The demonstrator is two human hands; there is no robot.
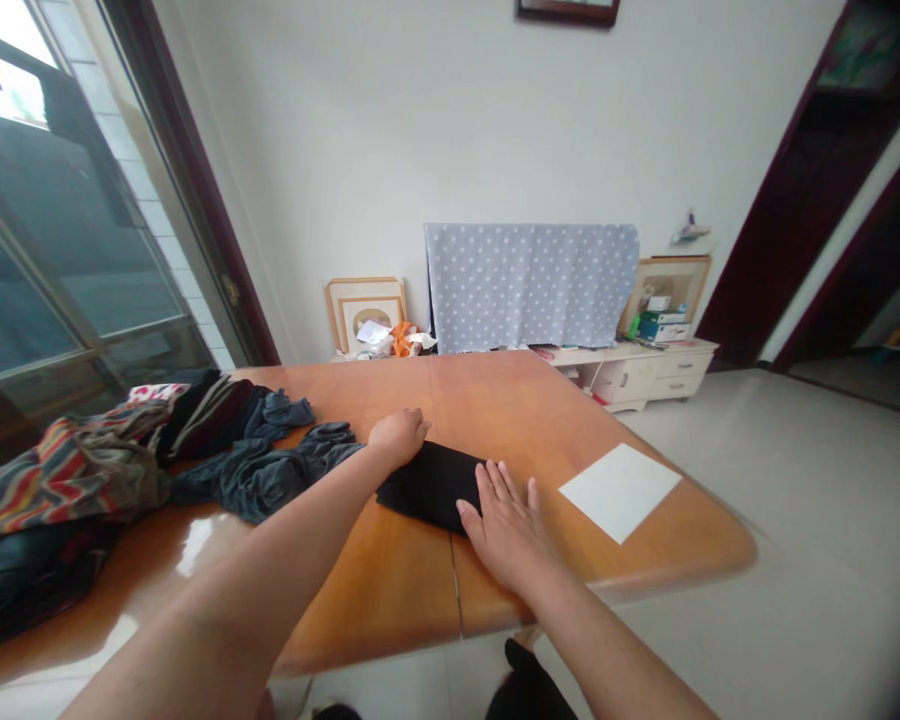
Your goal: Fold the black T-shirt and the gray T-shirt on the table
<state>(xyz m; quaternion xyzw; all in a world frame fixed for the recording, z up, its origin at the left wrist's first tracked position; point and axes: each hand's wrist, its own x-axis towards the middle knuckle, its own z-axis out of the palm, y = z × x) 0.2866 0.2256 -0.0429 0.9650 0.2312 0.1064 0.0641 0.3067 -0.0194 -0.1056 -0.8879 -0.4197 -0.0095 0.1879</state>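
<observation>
A folded black garment lies as a flat, narrow bundle on the wooden table. At its far left corner, my left hand is closed with curled fingers on the cloth; the fingertips are mostly hidden. My right hand rests flat on the garment's right end, fingers stretched out and thumb apart. To the right of that hand lies a white square sheet. Rumpled dark grey clothing is spread just left of my left forearm.
More clothes are heaped on the table's left side, including a striped garment. Beyond the table, a polka-dot cloth covers a wide object on a low white cabinet. A glass door stands at the left.
</observation>
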